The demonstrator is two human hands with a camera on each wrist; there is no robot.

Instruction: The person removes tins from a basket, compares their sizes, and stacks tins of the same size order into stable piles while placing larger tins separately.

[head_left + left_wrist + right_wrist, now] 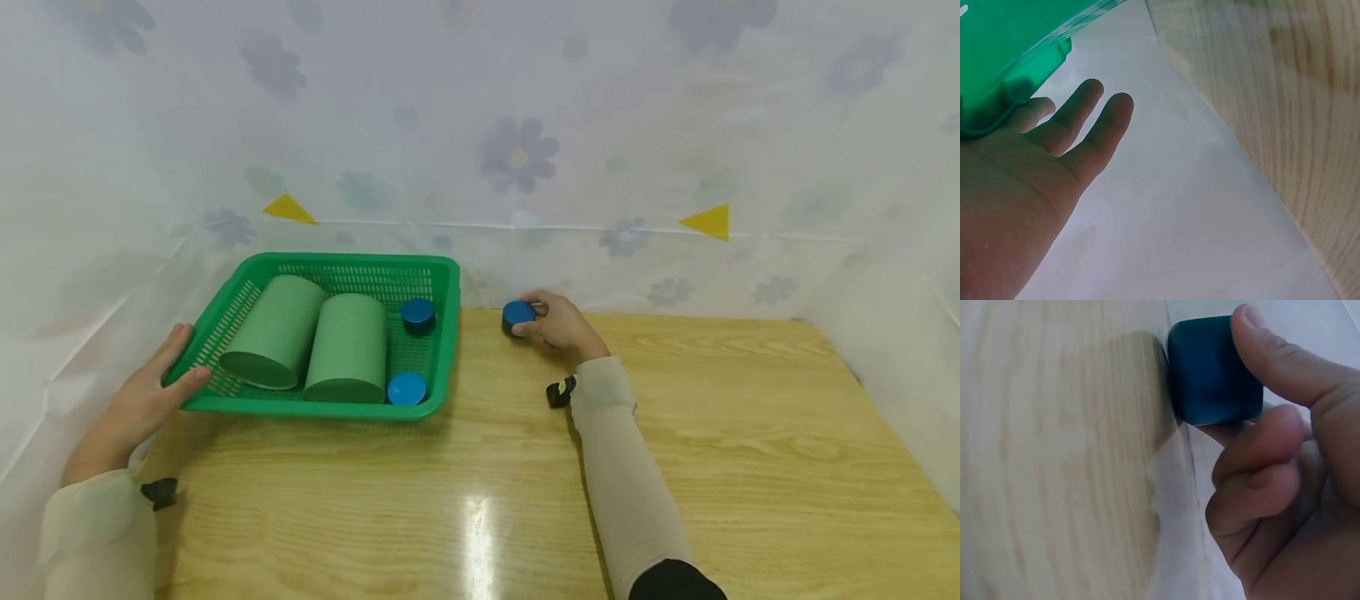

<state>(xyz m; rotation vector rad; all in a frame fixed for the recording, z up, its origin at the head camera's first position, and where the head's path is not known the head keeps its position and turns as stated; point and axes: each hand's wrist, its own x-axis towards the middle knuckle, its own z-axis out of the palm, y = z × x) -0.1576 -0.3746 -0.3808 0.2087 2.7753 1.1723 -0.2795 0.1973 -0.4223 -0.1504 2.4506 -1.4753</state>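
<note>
My right hand (558,325) pinches a short blue cylinder (517,315) between thumb and fingers, low over the wooden table's back edge. In the right wrist view, the thumb lies on one side of this blue cylinder (1213,372), its face close to the wood. At the left end of a green plastic basket (315,409), my left hand (142,396) rests against the rim, thumb over it and fingers straight along the outside. Two light green cylinders (277,329) lie in the basket. Beside them are a dark blue cylinder (417,316) and a brighter blue one (407,388).
The wooden table (480,467) runs back to a white flower-patterned sheet (517,100), which also covers the sides. Two yellow triangles (705,222) are on the sheet. Black wrist pieces (561,392) sit by both cuffs.
</note>
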